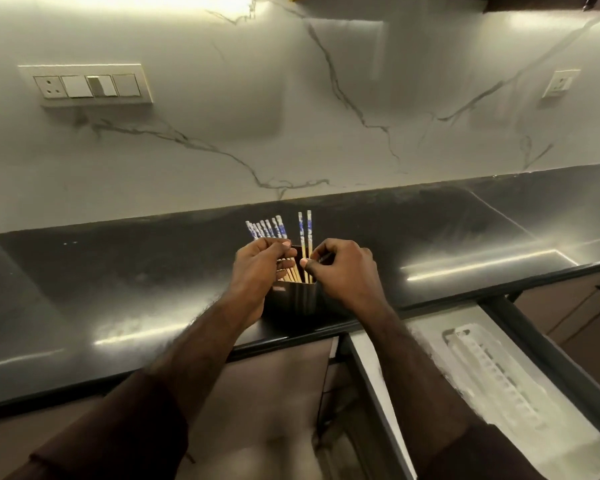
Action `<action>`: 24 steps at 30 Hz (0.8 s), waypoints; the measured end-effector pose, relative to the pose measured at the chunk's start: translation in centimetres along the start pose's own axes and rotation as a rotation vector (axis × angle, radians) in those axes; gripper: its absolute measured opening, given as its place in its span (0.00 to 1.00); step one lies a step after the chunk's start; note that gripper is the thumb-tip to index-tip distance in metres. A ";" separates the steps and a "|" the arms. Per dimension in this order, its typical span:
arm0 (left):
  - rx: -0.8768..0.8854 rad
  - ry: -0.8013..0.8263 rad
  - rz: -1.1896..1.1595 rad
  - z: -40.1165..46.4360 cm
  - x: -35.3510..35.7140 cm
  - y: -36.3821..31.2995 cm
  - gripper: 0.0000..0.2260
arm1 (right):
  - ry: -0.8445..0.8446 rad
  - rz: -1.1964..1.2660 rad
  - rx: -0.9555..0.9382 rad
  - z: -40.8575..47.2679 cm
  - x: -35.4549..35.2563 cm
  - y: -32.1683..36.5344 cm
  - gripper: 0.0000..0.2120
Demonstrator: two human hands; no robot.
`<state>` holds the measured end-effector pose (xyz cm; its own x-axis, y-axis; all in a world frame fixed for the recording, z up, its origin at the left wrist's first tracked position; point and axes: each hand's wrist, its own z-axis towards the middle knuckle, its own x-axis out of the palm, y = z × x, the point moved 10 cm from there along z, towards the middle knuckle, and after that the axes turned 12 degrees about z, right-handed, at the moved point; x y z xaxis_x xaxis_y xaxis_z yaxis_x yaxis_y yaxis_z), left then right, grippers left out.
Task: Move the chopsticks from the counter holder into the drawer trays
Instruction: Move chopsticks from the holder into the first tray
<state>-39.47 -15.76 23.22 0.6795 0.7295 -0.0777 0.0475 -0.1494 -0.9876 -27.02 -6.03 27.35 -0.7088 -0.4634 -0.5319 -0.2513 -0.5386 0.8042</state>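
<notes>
Two bare hands of mine are on the job at the centre of the frame, both over the dark square holder near the front edge of the glossy black stone counter. My left hand curls around a fanned bunch of blue-and-white patterned chopsticks with pale wooden shafts, their tips down in the holder. My right hand pinches a separate pair standing upright just right of that bunch. Every stick I can see sits in the holder, so I judge the job barely begun. At lower right the grey pulled-out drawer stands open with its white ribbed plastic tray, and I see no chopsticks in it; the whole transfer looks ahead.
</notes>
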 end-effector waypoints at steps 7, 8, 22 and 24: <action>0.006 0.034 0.032 4.0 -3.9 0.7 0.05 | 0.009 -0.035 0.050 3.0 5.6 1.4 0.06; -0.003 0.036 0.029 4.6 -4.1 1.1 0.05 | 0.008 -0.041 0.060 3.4 6.1 1.3 0.06; -0.013 -0.286 0.189 13.5 -6.6 4.1 0.13 | 0.064 -0.083 0.138 10.2 9.4 -3.3 0.08; -0.040 -0.303 0.212 14.5 -6.5 4.7 0.18 | 0.094 -0.089 0.153 11.1 10.1 -4.2 0.07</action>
<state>-54.29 -11.58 17.15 0.4298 0.8433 -0.3227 -0.0387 -0.3398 -0.9397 -40.50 -0.64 21.56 -0.6162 -0.4862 -0.6196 -0.4127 -0.4706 0.7798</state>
